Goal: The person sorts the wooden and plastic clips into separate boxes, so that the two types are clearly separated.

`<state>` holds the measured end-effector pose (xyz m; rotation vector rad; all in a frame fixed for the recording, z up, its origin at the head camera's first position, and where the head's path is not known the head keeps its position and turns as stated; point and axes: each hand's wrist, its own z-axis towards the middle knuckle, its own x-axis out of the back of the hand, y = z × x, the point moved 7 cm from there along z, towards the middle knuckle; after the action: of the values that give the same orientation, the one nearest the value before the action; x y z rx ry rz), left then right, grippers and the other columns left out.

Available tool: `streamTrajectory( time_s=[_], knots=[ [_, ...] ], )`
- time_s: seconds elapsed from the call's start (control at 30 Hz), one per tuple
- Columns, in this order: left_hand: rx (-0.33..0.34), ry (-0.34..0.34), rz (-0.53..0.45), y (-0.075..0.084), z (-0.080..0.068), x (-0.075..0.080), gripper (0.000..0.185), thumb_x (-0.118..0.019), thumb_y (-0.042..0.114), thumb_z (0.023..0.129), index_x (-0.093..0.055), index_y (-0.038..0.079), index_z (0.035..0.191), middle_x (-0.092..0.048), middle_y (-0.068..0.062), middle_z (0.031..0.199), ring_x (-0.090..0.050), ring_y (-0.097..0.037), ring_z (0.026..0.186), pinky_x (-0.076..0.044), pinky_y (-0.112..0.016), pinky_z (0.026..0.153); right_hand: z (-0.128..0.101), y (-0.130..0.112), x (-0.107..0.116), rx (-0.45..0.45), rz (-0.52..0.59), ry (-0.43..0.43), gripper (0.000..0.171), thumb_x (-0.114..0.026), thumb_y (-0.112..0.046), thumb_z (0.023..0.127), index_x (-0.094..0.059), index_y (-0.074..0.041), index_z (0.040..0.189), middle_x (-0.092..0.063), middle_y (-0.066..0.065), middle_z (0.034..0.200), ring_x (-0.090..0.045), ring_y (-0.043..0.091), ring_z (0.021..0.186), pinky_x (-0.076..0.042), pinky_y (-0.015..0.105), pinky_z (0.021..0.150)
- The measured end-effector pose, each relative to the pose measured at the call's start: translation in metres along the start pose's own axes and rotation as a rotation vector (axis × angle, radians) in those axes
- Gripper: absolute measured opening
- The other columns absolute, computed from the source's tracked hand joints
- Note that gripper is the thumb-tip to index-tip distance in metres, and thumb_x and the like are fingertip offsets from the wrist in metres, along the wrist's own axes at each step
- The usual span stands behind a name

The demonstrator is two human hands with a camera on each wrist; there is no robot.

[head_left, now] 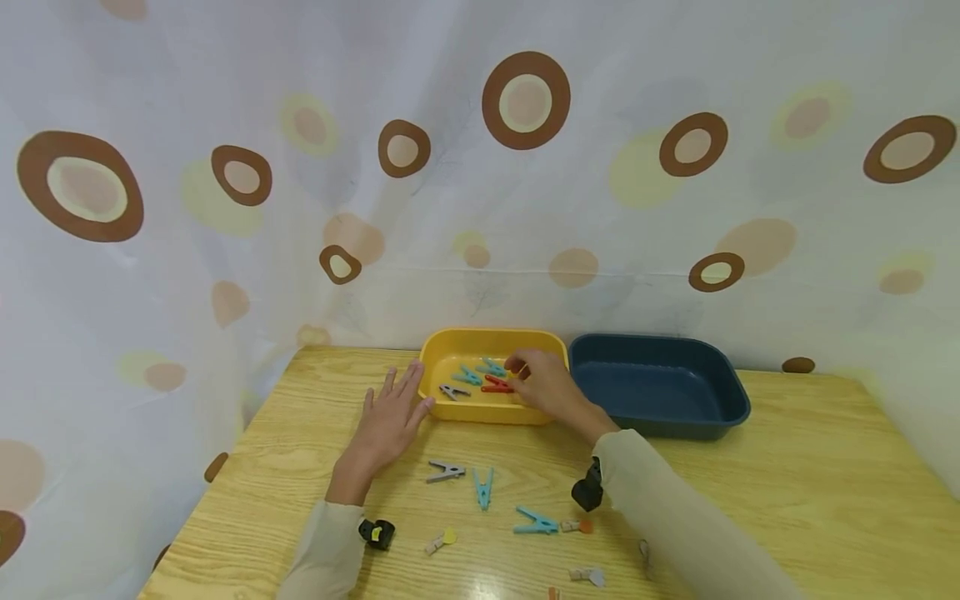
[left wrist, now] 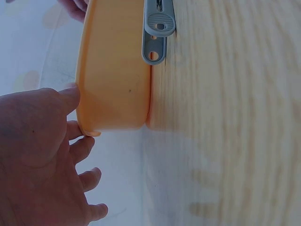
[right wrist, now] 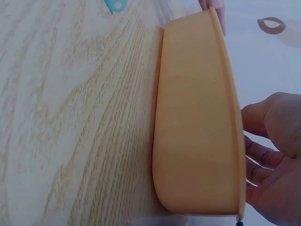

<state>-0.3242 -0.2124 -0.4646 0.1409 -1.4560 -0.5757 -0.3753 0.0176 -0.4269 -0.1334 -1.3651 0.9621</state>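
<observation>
In the head view my left hand (head_left: 387, 425) rests at the left end of a yellow tray (head_left: 491, 412), fingers spread and mostly straight. The left wrist view shows its thumb and a fingertip at the tray's rim. My right hand (head_left: 546, 382) reaches over the tray's right side, with a gap between thumb and index finger close beside a red clothespin (head_left: 497, 384). In the right wrist view the tray wall hides its fingertips. Blue clothespins (head_left: 492, 367) and a grey clothespin (head_left: 453, 392) also lie inside the tray.
A dark blue tray (head_left: 660, 392) stands right of the yellow one, by the patterned backdrop. On the wooden table in front lie a grey clothespin (head_left: 446, 472), blue clothespins (head_left: 483, 489) and several small wooden pegs (head_left: 440, 542) with coloured ends.
</observation>
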Motion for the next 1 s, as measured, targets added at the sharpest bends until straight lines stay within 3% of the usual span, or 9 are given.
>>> streamTrajectory(
  time_s=[0.2, 0.5, 0.8, 1.0],
  knots=[
    [0.003, -0.012, 0.012, -0.001, 0.0, 0.001, 0.066, -0.037, 0.043, 0.112, -0.017, 0.009, 0.165, -0.016, -0.008, 0.17, -0.01, -0.04, 0.156, -0.008, -0.074, 0.116, -0.016, -0.01, 0.013, 0.057, 0.033, 0.041, 0.019, -0.072, -0.002, 0.094, -0.07, 0.003, 0.112, -0.07, 0.018, 0.11, -0.068, 0.029, 0.092, -0.058, 0.044, 0.081],
    [0.002, -0.002, 0.007, -0.003, -0.001, 0.002, 0.067, -0.037, 0.044, 0.112, -0.017, 0.009, 0.165, -0.016, -0.008, 0.171, -0.01, -0.041, 0.156, -0.008, -0.075, 0.115, -0.043, -0.019, 0.026, 0.053, 0.03, 0.069, 0.021, -0.075, -0.007, 0.094, -0.071, -0.003, 0.115, -0.071, 0.014, 0.111, -0.067, 0.027, 0.094, -0.058, 0.043, 0.079],
    [-0.002, 0.0, 0.001, -0.003, 0.0, 0.0, 0.068, -0.036, 0.046, 0.112, -0.015, 0.01, 0.166, -0.015, -0.008, 0.17, -0.007, -0.038, 0.156, -0.006, -0.075, 0.115, -0.081, -0.024, 0.036, 0.091, 0.06, 0.126, 0.024, -0.078, -0.003, 0.091, -0.072, -0.003, 0.114, -0.071, 0.011, 0.103, -0.066, 0.02, 0.086, -0.057, 0.033, 0.072],
    [-0.003, -0.006, -0.001, 0.0, 0.0, -0.002, 0.068, -0.036, 0.045, 0.112, -0.015, 0.009, 0.165, -0.015, -0.009, 0.17, -0.007, -0.039, 0.156, -0.006, -0.075, 0.115, -0.103, -0.026, 0.039, 0.089, 0.042, 0.141, 0.026, -0.08, -0.005, 0.089, -0.072, -0.004, 0.115, -0.071, 0.008, 0.105, -0.067, 0.024, 0.09, -0.057, 0.041, 0.073]
  ],
)
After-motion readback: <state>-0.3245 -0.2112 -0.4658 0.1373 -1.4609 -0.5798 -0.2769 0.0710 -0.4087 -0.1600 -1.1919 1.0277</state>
